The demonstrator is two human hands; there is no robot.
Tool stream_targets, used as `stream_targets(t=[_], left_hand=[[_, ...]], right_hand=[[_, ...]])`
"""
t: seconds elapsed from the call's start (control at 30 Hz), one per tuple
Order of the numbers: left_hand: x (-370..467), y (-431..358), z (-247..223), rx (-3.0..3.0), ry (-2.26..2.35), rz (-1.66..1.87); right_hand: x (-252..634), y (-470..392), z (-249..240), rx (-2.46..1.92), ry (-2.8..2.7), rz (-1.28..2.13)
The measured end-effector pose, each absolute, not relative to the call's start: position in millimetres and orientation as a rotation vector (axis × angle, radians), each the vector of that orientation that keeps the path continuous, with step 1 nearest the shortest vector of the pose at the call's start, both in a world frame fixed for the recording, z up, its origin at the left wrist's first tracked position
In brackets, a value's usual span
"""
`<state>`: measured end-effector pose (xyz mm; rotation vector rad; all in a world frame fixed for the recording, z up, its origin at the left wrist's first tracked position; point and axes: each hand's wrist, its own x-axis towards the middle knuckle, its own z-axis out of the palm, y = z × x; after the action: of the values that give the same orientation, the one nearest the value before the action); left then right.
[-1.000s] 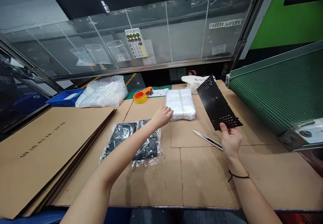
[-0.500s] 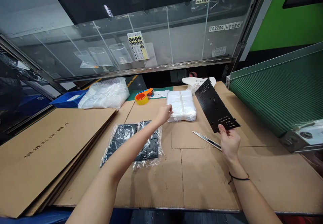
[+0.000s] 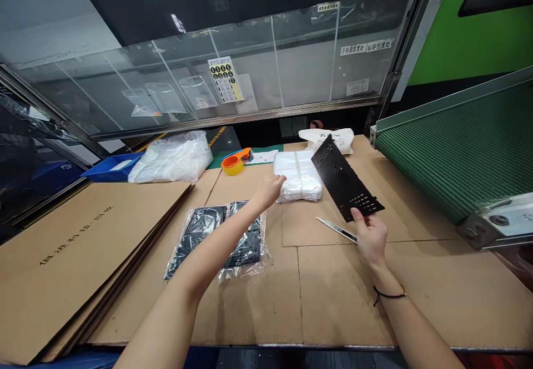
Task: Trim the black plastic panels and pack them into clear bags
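Observation:
My right hand [image 3: 370,236] grips the lower edge of a thin black perforated panel [image 3: 343,180], thumb on its face, and holds it tilted above the table. My left hand [image 3: 270,189] is closed at the left edge of a banded stack of clear plastic bags [image 3: 300,176]; its fingertips look pinched, and whether a bag lies between them I cannot make out. Below the left forearm lie black panels in clear bags [image 3: 245,247], partly covered by that arm. A utility knife [image 3: 336,229] rests on the cardboard, its handle end hidden behind my right hand.
Flat cardboard sheets [image 3: 95,247] are piled at left. Behind them stand a blue tray [image 3: 108,170] and a white plastic bundle [image 3: 172,155]. An orange tape dispenser [image 3: 237,161] sits at the back. A green conveyor belt [image 3: 462,141] borders the right side.
The black panel and my right hand have shifted slightly left, toward the bag stack. My left hand stays at the stack's edge, still closed. The view has moved a little.

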<state>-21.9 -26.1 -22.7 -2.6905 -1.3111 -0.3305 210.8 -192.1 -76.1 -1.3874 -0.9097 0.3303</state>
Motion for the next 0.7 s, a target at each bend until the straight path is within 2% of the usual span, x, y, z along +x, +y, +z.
stream_targets(t=[0.7], left_hand=[[-8.2,7.8,-17.9,-2.975,-1.977,-0.632]], right_hand=[[186.3,-200.8,-78.9,-1.290,-1.354,0.280]])
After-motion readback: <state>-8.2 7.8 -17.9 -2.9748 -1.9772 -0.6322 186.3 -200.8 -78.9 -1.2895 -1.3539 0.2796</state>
